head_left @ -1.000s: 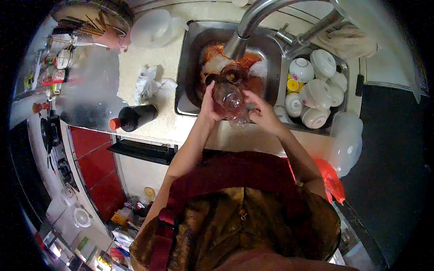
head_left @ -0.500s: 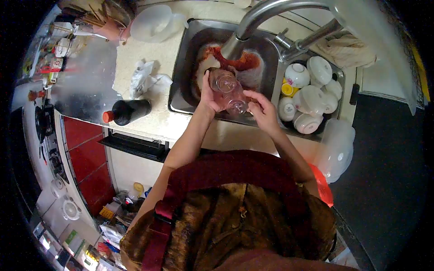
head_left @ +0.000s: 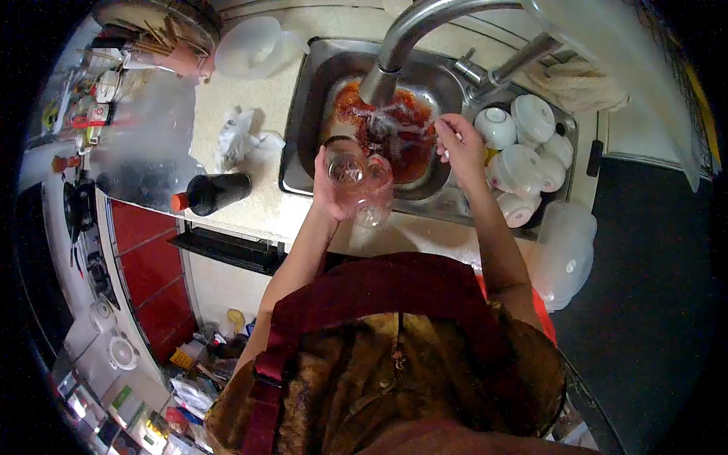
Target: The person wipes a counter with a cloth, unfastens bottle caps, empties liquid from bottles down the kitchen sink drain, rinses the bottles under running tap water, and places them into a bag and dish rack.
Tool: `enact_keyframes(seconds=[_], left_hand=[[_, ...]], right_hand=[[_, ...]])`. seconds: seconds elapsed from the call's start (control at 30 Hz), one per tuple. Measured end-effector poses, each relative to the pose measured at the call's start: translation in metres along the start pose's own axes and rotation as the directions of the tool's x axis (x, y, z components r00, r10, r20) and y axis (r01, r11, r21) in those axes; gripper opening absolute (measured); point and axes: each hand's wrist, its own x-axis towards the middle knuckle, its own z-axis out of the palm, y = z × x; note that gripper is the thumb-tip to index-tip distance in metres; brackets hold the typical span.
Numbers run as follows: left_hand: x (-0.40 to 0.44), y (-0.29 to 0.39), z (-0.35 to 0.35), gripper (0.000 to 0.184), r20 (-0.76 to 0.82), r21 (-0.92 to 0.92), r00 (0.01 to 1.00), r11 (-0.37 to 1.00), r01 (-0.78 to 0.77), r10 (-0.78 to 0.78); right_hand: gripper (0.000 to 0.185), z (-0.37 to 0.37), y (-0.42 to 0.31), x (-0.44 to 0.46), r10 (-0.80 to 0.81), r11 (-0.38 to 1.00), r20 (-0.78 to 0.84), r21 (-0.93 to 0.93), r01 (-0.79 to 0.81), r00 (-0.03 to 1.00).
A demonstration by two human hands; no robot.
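Observation:
My left hand (head_left: 327, 189) is wrapped round the left side of a clear see-through container (head_left: 368, 186) with rounded bulges, perhaps a jar. It is tilted over the front part of the metal sink (head_left: 303, 155). To its right, my right hand (head_left: 461, 144) is apart from the container, with fingers curled together near the sink's right wall. Whether anything small is in those fingers is hidden. Water runs from the faucet (head_left: 379, 83) onto reddish-brown liquid (head_left: 409, 155) spread over the sink bottom.
White bowls (head_left: 519, 171) are piled in the right basin. A dark bottle with a red cap (head_left: 216, 192), crumpled white plastic (head_left: 239, 136) and a translucent bowl (head_left: 246, 49) stand on the left counter. Translucent plastic containers (head_left: 565, 254) sit at the right counter edge.
My right hand has let go of the clear container and moved up and right. My left hand has drawn the container left and toward me. More of the reddish liquid shows.

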Motion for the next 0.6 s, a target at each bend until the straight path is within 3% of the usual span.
enact_keyframes(seconds=[0.2, 0.33, 0.4, 0.47, 0.53, 0.6], left_hand=[[-0.042, 0.000, 0.039, 0.090, -0.121, 0.176, 0.991, 0.984, -0.039, 0.061], [-0.043, 0.003, 0.037, 0.090, -0.092, 0.210, 0.994, 0.977, -0.042, 0.062], [-0.033, 0.010, 0.015, 0.090, -0.012, 0.199, 1.000, 0.980, -0.026, 0.029], [-0.020, 0.023, -0.009, 0.088, 0.350, -0.150, 0.909, 0.945, 0.292, -0.226], [-0.020, 0.027, -0.003, 0.085, 0.323, -0.146, 0.915, 0.942, 0.302, -0.243], [-0.024, 0.024, 0.012, 0.083, -0.100, 0.213, 0.995, 0.977, 0.022, -0.001]], right_hand=[[0.022, -0.004, -0.007, 0.016, -0.026, 1.000, -0.071, 0.016, 0.027, 0.997], [0.037, -0.009, -0.021, 0.040, -0.131, 0.987, -0.155, -0.111, 0.115, 0.979], [0.046, -0.008, -0.030, 0.053, -0.157, 0.974, -0.195, -0.191, 0.119, 0.968], [0.055, -0.006, -0.034, 0.067, -0.211, 0.952, -0.228, -0.266, 0.148, 0.950], [0.064, -0.004, -0.032, 0.083, -0.304, 0.914, -0.251, -0.348, 0.208, 0.919], [0.071, -0.005, -0.020, 0.107, -0.425, 0.847, -0.269, -0.455, 0.275, 0.864]])
